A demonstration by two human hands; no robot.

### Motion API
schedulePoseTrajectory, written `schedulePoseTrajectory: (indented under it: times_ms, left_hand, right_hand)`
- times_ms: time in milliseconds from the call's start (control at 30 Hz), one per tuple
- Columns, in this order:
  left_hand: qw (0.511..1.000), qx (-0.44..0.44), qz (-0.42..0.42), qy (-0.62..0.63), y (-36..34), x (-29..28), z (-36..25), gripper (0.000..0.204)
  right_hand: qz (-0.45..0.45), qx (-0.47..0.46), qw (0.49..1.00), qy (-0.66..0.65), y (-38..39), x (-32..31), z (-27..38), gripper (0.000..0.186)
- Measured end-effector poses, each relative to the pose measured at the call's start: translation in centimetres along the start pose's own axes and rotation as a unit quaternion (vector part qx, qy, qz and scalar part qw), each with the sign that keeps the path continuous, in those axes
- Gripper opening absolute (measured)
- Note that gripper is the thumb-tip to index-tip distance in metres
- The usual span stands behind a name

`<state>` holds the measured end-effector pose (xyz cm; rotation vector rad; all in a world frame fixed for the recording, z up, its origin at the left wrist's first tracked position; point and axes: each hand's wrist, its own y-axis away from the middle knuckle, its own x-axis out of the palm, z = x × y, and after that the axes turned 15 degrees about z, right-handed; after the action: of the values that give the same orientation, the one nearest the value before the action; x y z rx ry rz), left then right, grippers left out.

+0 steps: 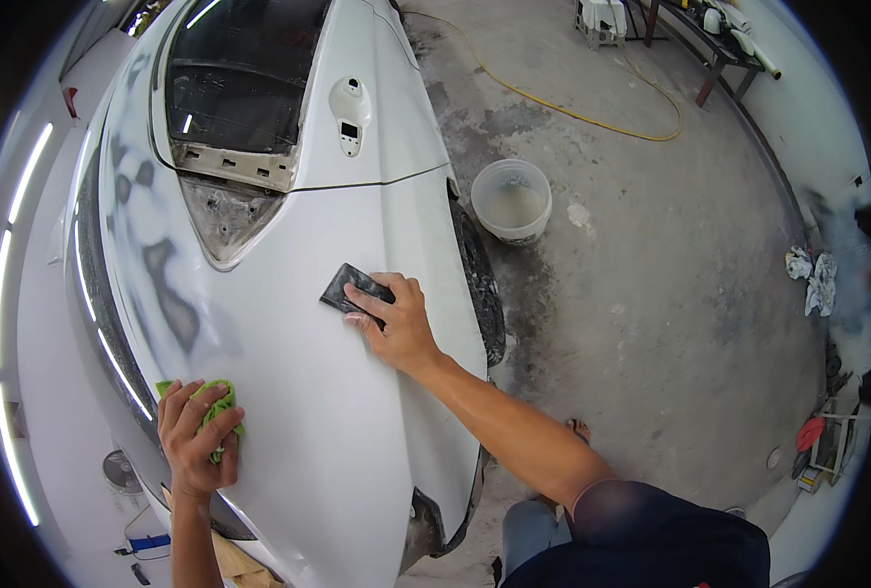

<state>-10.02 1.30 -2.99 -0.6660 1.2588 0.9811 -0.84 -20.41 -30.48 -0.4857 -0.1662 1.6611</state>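
Observation:
A white car body panel [308, 392] fills the left and middle of the view, with grey sanded patches on its left side. My right hand [396, 318] presses a dark flat sanding block [345, 287] against the panel near its middle. My left hand [195, 436] rests on the panel's lower left edge and grips a crumpled green cloth [222, 404]. An empty lamp opening [227, 211] shows above the hands.
A white plastic bucket [512, 200] of cloudy water stands on the concrete floor beside the wheel [482, 284]. A yellow hose [592, 113] loops across the floor behind it. White rags [814, 279] lie at right, a table [715, 44] at far right.

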Motion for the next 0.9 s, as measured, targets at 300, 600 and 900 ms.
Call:
schedulePoseTrajectory:
  times_ms: [300,600,900]
  left_hand:
    - [1.000,0.006,-0.003,-0.010,0.0,-0.1,0.1,0.036]
    - [1.000,0.001,0.008,-0.010,0.0,-0.3,0.1,0.036]
    - [1.000,0.008,-0.001,0.009,-0.1,-0.3,0.0,0.038]
  right_hand:
    - [0.000,0.007,1.000,-0.006,0.9,0.4,0.7,0.037]
    - [0.008,0.059,0.998,-0.008,4.1,-0.6,0.9,0.035]
    - [0.027,0.105,0.994,-0.034,7.8,-1.4,2.3,0.039]
